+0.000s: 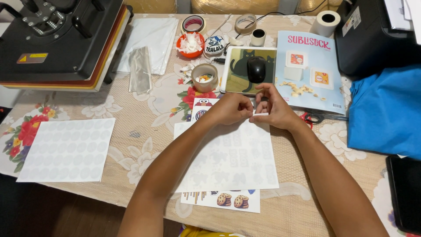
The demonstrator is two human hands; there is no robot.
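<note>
Left hand [231,109] and right hand [275,107] both pinch the white sheet's [232,162] top edge; best peeled slowly, fingertips close

The left hand [230,109] and right hand [275,107] meet at the top edge of a white sheet [232,158], and whatever sits between their fingertips is too small to make out. The sheet hides most of a printed sticker page [221,199] beneath it, leaving only a strip of cookie pictures showing. A black heat press [57,39] is cut off by the top and left edges. A blue cloth [386,109] and a dark flat object [405,193], possibly a tablet, run off the right edge. Red-handled scissors [312,117] are partly hidden behind the right wrist.
</note>
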